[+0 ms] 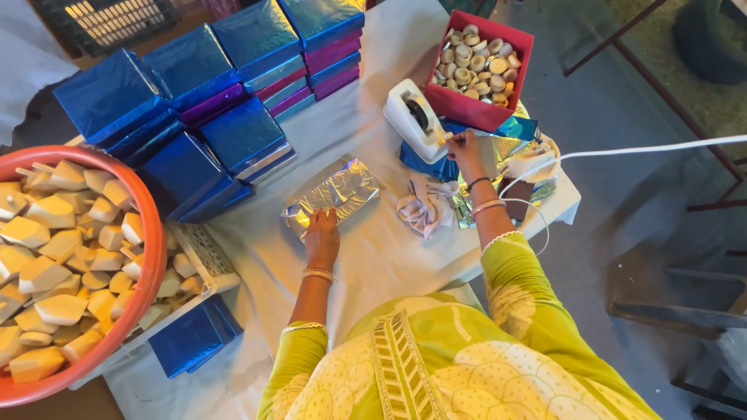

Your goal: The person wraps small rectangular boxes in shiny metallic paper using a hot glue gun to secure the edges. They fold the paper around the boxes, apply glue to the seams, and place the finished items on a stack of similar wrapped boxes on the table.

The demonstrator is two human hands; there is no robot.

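**Foil-wrapped box held down, other hand at the tape dispenser**

The left hand [321, 237] lies flat on a silver foil-wrapped box [333, 195] near the middle of the white-covered table [373, 257], fingers spread narrowly and pressing the near end of the wrap — not gripping it. The right hand [467, 149] reaches out to the white tape dispenser [416, 118], thumb and forefinger pinched together at the dispenser's front edge; whether a strip of tape sits between them is too small to tell. Just beyond the dispenser stands a red box [484, 105] filled with small round clay lamps [476, 66]. Sheets of blue and silver foil [506, 140] lie under and beside the right hand, and a crumpled white cloth [424, 208] rests between the two arms. To the left are stacks of blue foil-wrapped boxes [187, 101] — some purple-edged — and an orange tub [148, 272] heaped with pale wedge-shaped pieces [54, 257].
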